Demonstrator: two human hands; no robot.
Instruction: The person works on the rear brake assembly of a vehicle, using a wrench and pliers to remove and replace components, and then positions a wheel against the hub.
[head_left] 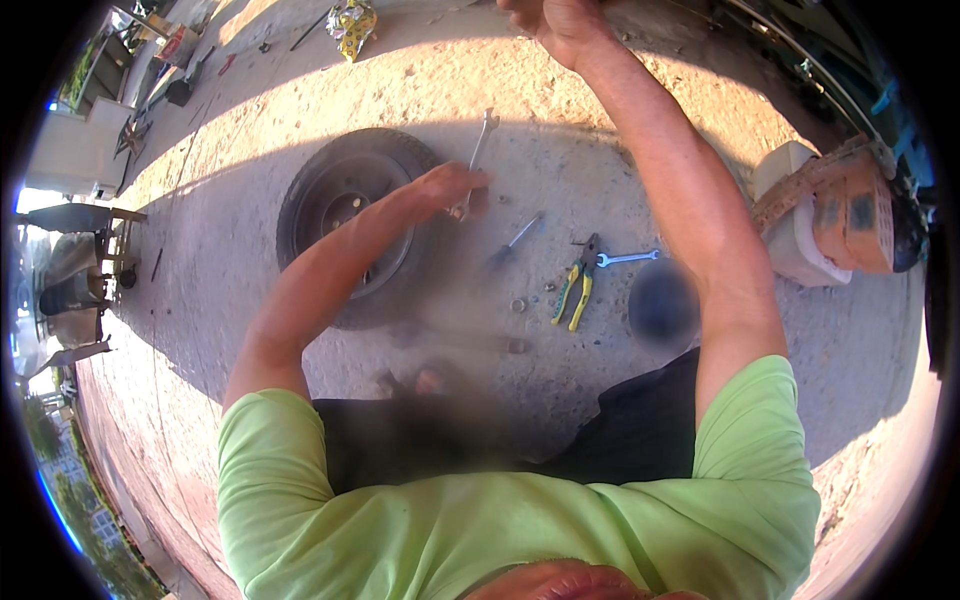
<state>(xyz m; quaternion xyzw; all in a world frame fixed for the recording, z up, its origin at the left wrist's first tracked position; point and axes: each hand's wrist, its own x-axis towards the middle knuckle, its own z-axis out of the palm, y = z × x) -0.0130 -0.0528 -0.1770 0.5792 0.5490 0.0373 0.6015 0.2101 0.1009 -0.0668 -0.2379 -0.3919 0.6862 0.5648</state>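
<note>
My left hand [455, 186] reaches forward and grips the lower end of a silver open-ended wrench [481, 134], which points up and away over the concrete ground. Just left of that hand lies a black wheel with its tyre [345, 225], flat on the ground. My right hand [560, 25] is raised to the top edge of the view with its fingers curled. The frame cuts off whatever it may hold.
A screwdriver [515, 240], pliers with yellow-green handles [575, 287], a blue wrench [627, 258], a small nut [518, 304] and a dark round object [662, 302] lie between my arms. A white block [795, 225] and a reddish brick [850, 210] stand at the right. A crumpled wrapper [350, 25] lies far ahead.
</note>
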